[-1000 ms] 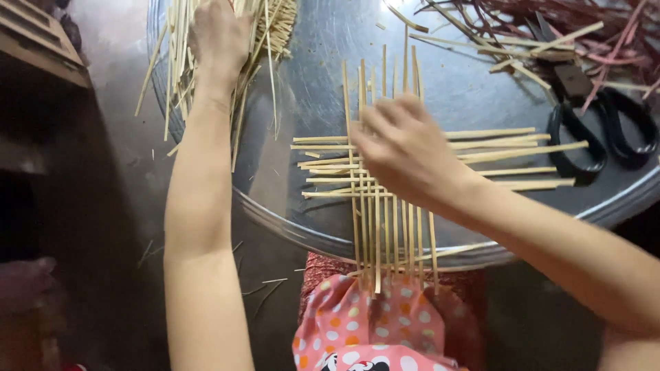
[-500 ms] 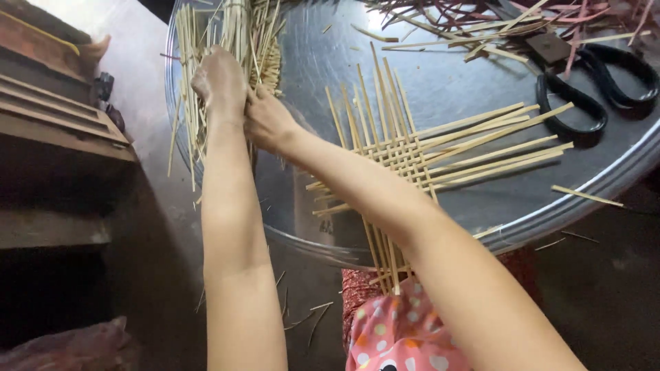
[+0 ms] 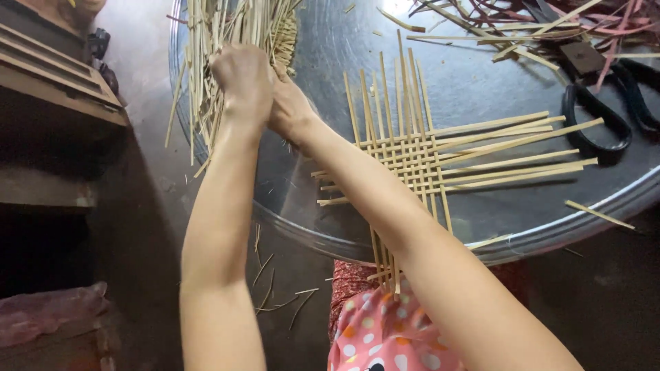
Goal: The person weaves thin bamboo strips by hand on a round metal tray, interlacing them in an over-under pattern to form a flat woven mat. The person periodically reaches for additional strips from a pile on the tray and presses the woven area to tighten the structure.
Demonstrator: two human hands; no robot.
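A loose bundle of pale bamboo strips [image 3: 227, 41] is seen at the far left edge of a round metal tray [image 3: 357, 227], with several strip ends hanging out past the rim and down over the floor. The bundle is gripped by the left hand [image 3: 242, 81], which is closed into a fist around some of the strips, its fingers curled out of sight on the far side. The right hand [image 3: 292, 110] is pressed against the left one from the right and reaches into the same bundle; whether its fingers are spread or pinching a strip cannot be told, since they are hidden behind the wrist and the left fist. Both forearms are stretched from the near side across the tray's near left rim. To the right of the hands, near the middle of the tray, a partly woven mat [image 3: 412, 154] of flat strips is laid, its long ends running toward the right edge and over the near rim. A pair of black-handled scissors [image 3: 598, 127] is placed near the right edge, and a heap of reddish and pale offcuts [image 3: 550, 20] lies at the far right. Below the near rim, a pink dotted cloth [image 3: 385, 330] is visible.
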